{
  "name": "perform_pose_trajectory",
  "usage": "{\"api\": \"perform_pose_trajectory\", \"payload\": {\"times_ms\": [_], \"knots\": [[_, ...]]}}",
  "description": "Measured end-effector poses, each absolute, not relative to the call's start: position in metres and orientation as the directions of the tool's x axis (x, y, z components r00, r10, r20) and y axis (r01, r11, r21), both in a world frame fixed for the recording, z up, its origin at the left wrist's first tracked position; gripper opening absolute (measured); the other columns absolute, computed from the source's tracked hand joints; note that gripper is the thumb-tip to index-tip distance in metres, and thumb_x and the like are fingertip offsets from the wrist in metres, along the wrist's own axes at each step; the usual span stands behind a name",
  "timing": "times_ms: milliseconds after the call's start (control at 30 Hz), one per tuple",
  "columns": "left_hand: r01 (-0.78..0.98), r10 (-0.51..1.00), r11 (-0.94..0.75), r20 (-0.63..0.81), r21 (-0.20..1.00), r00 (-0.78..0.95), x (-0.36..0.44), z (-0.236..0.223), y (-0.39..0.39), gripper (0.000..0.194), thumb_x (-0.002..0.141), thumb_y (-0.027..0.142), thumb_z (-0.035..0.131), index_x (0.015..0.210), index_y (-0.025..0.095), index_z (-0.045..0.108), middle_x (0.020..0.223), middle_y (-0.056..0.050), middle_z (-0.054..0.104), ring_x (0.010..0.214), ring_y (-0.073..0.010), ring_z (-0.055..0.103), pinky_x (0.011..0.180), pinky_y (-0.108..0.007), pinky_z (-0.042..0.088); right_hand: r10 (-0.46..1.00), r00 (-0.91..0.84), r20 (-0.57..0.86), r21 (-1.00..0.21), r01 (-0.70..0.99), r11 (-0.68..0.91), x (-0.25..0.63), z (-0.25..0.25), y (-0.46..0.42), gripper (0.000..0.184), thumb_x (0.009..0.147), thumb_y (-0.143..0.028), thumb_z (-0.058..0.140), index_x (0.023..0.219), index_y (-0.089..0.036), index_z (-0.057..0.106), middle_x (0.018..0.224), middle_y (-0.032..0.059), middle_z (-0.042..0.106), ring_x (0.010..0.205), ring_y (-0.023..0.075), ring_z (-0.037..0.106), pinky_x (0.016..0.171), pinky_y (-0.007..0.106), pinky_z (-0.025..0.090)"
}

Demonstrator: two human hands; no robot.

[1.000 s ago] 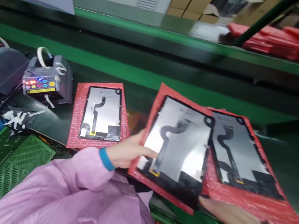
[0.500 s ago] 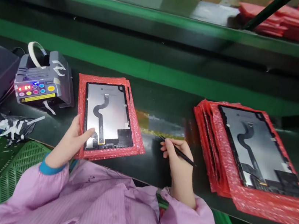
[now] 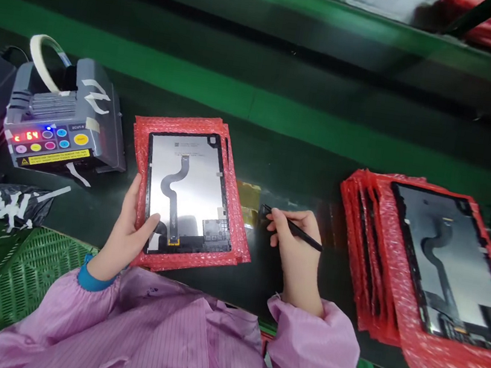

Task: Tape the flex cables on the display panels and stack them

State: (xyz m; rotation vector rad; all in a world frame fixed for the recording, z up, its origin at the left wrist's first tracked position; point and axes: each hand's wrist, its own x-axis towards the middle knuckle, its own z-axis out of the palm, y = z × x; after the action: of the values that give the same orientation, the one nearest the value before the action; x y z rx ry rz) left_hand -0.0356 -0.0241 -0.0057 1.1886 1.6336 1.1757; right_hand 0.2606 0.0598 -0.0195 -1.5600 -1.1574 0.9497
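Observation:
In the head view, my left hand [image 3: 132, 226] grips the lower left edge of a tablet screen panel [image 3: 192, 201], thumb on its face and fingers along the side. The panel lies silvery back up, with a dark curved flex cable [image 3: 172, 189] running down it. Beneath it are red bubble-wrap sleeves [image 3: 202, 263]. My right hand [image 3: 299, 240] is closed round slim black tweezers [image 3: 304, 236], held like a pen. Their tip points left, close above the bench beside yellowish tape strips [image 3: 249, 200].
A grey tape dispenser [image 3: 67, 116] with a lit display stands at the left. Below it are a black bag [image 3: 18, 207] with tape scraps and a green crate [image 3: 46, 266]. On the right, another screen panel [image 3: 459, 256] tops a stack of red sleeves [image 3: 443, 364].
The view has tilted down and come nearer the bench. My left hand stays on the panel. The tweezers' tip has shifted slightly, and both hands keep their holds.

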Motion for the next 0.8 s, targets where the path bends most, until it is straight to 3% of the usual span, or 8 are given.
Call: {"api": "perform_pose_trajectory", "payload": {"times_ms": [167, 333, 800], "knots": [[0.258, 0.983, 0.106, -0.063, 0.960, -0.171, -0.039, -0.008, -0.025, 0.075, 0.102, 0.031, 0.057, 0.166, 0.034, 0.020, 0.177, -0.002, 0.015, 0.164, -0.0262, 0.011, 0.134, -0.045, 0.012, 0.965, 0.261, -0.032, -0.966, 0.240, -0.097, 0.260, -0.018, 0.075, 0.042, 0.076, -0.055, 0.084, 0.081, -0.021, 0.059, 0.070, 0.0005, 0.071, 0.043, 0.0085, 0.055, 0.037, 0.020, 0.041], [0.289, 0.989, 0.075, -0.034, 0.955, -0.142, -0.040, -0.010, -0.025, 0.074, 0.102, 0.031, 0.058, 0.166, 0.036, 0.021, 0.176, -0.002, 0.018, 0.163, -0.0266, 0.014, 0.134, -0.046, 0.014, 0.969, 0.242, -0.057, -0.973, 0.205, -0.109, 0.255, -0.018, 0.089, 0.045, 0.071, -0.056, 0.086, 0.078, -0.023, 0.056, 0.073, 0.0025, 0.073, 0.058, 0.0162, 0.070, 0.035, 0.019, 0.043], [0.228, 0.993, 0.071, -0.047, 0.971, -0.109, -0.038, -0.011, -0.025, 0.076, 0.103, 0.033, 0.057, 0.166, 0.038, 0.016, 0.177, -0.001, 0.012, 0.164, -0.0266, 0.009, 0.134, -0.048, 0.013, 0.955, 0.285, -0.086, -0.976, 0.168, -0.138, 0.245, -0.017, 0.092, 0.049, 0.068, -0.057, 0.088, 0.073, -0.022, 0.054, 0.073, 0.0048, 0.076, 0.061, 0.0190, 0.074, 0.032, 0.017, 0.033]]}}
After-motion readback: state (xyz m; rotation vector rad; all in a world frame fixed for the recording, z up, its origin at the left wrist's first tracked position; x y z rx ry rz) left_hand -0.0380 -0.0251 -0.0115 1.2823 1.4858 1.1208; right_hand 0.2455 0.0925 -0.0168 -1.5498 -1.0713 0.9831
